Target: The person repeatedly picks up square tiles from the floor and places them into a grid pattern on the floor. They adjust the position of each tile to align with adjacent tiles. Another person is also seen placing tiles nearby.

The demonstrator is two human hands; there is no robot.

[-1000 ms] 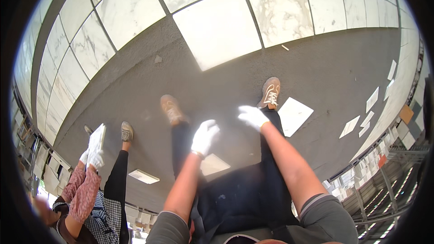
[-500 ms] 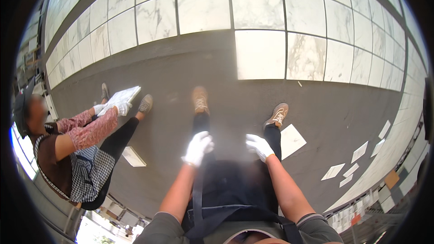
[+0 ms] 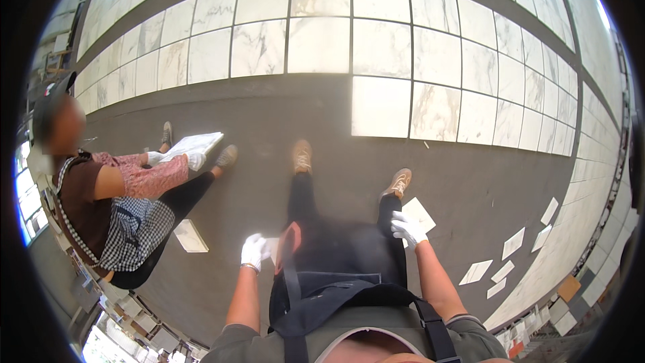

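Observation:
My left hand [image 3: 254, 252], in a white glove, hangs beside my left thigh with loosely bent fingers and nothing seen in it. Just beyond its fingers a pale tile [image 3: 273, 245] shows on the floor, partly hidden by my leg and an orange-red object [image 3: 289, 243] at the side of my dark apron [image 3: 336, 286]. My gloved right hand [image 3: 408, 230] is by my right leg, fingers apart and without a load. A white tile [image 3: 419, 215] lies on the floor right behind it.
At left a co-worker in gloves bends, holding a white marble slab [image 3: 193, 146]; another tile [image 3: 191, 236] lies by that person's leg. Ahead, rows of marble tiles [image 3: 381, 106] cover the grey floor [image 3: 316, 107]. Several small tile pieces [image 3: 513, 243] lie at right.
My hands have moved apart, the left one leftward and down, the right one rightward and down. The orange-red object at my apron has come into sight. The co-worker still holds the slab.

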